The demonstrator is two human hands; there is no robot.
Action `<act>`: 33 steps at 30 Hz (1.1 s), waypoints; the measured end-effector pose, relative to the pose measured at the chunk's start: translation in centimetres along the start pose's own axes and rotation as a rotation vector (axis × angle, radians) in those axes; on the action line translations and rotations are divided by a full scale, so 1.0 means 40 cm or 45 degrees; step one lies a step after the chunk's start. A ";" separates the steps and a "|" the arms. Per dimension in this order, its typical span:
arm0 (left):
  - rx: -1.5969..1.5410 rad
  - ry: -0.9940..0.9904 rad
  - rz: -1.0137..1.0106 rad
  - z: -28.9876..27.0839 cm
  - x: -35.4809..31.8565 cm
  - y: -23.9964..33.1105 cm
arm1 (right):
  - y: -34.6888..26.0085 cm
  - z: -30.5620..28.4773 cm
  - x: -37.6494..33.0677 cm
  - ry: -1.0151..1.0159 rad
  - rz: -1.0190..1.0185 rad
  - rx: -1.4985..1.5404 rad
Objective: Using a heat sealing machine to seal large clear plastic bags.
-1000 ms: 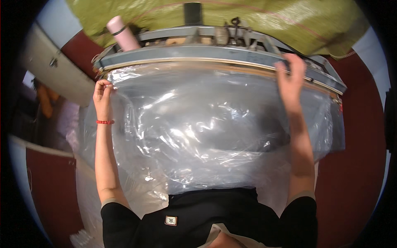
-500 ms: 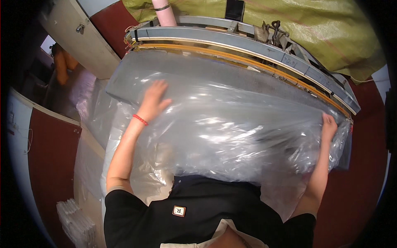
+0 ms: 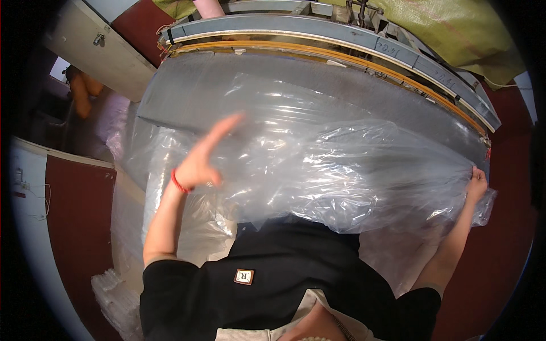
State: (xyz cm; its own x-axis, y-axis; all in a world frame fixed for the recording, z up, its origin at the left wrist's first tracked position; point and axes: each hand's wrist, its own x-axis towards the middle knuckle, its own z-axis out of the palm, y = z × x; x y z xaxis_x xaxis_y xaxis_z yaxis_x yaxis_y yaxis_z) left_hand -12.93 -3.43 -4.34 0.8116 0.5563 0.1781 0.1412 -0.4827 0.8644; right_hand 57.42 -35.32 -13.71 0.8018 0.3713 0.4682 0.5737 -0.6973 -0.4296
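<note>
A clear, glossy plastic sheet [image 3: 341, 170] with white glints covers a grey bench [image 3: 239, 85] edged with an orange strip [image 3: 364, 59]. The left hand [image 3: 202, 162] wears a red wrist band [image 3: 178, 183]. The person's shirt [image 3: 273, 278] is black. Olive-green cloth [image 3: 455, 28] lies beyond, above a dark red floor [image 3: 79, 227].

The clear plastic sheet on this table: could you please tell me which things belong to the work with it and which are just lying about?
In the work:
- clear plastic sheet
- left hand, open above the sheet
- right hand, gripping the sheet's edge
- grey table under the sheet

Lying about:
- green tarp behind the table
- pink roll at the far edge
- plastic pile at lower left
</note>
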 end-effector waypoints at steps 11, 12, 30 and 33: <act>0.348 0.746 0.073 0.101 0.032 -0.093 | -0.016 -0.005 -0.002 -0.022 0.045 -0.051; 0.102 0.952 -0.114 0.067 0.073 -0.114 | -0.019 -0.007 -0.004 -0.024 0.056 -0.049; 0.963 0.934 -0.436 -0.098 0.296 -0.289 | -0.006 -0.008 -0.005 -0.043 0.057 0.036; 1.168 0.801 -0.472 -0.078 0.297 -0.293 | -0.011 -0.011 -0.007 -0.023 0.069 0.025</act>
State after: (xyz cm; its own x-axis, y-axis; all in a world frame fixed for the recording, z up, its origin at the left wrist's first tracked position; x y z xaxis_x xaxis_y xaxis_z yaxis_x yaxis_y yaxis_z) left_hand -6.72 10.93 -10.91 0.2480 0.8776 0.4103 0.8746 -0.3849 0.2947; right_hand 56.88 -35.38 -13.30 0.8348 0.3444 0.4295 0.5322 -0.7045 -0.4694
